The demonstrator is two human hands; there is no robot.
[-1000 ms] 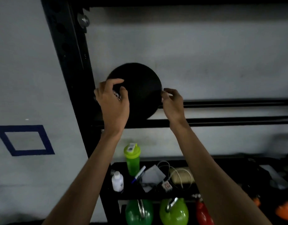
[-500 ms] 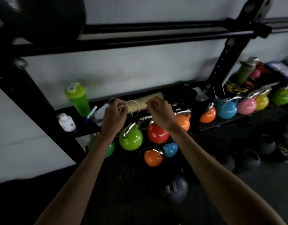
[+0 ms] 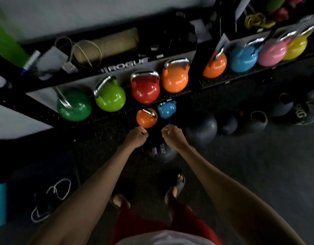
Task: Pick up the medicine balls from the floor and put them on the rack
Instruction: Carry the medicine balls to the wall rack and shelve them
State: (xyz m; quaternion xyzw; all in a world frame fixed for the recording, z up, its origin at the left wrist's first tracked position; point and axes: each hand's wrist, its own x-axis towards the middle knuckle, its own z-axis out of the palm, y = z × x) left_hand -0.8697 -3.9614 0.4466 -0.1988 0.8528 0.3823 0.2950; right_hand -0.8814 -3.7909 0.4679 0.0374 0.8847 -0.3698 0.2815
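Dark floor, grey "2KG" medicine ball

Left hand, right hand fisted, empty, close together over dark grey rubber medicine ball marked 2KG on floor. Bigger dark ball beside it. Black steel rack carries glossy coloured kettlebells.

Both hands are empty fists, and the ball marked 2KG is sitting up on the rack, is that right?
Not quite. The 2KG ball lies on the floor below the hands, not on the rack; the head view shows it. The left hand and right hand are indeed empty fists.
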